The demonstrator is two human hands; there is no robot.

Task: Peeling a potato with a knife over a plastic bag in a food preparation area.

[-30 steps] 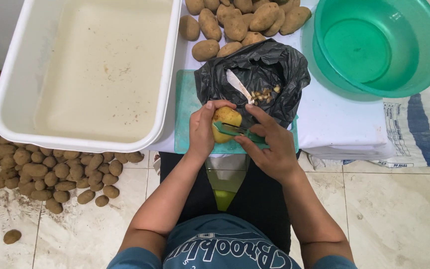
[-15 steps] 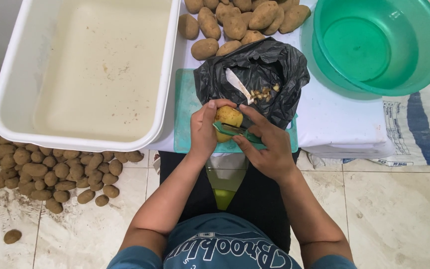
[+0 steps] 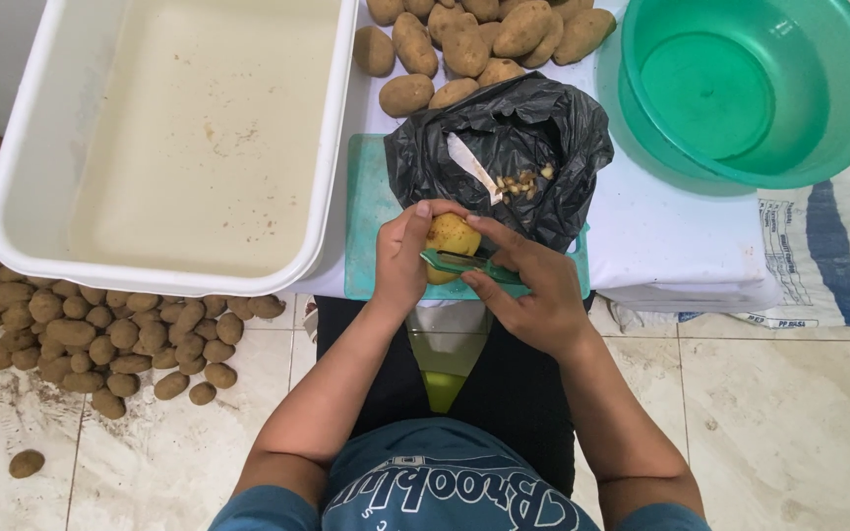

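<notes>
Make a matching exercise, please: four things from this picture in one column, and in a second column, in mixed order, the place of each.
Things
1. white tub
2. green basin
3. black bag
4. half-peeled potato

Places
A. between the left hand and the right hand, with a green peeler across it
B. top right of the table
C. just beyond the hands, open, with peels inside
D. on the left, above the heap of small potatoes on the floor

Pairs: 1-D, 2-B, 3-C, 4-A

Left hand (image 3: 400, 261) holds potato (image 3: 452, 236); right hand (image 3: 533, 295) presses green peeler (image 3: 459, 262) against it.
</notes>
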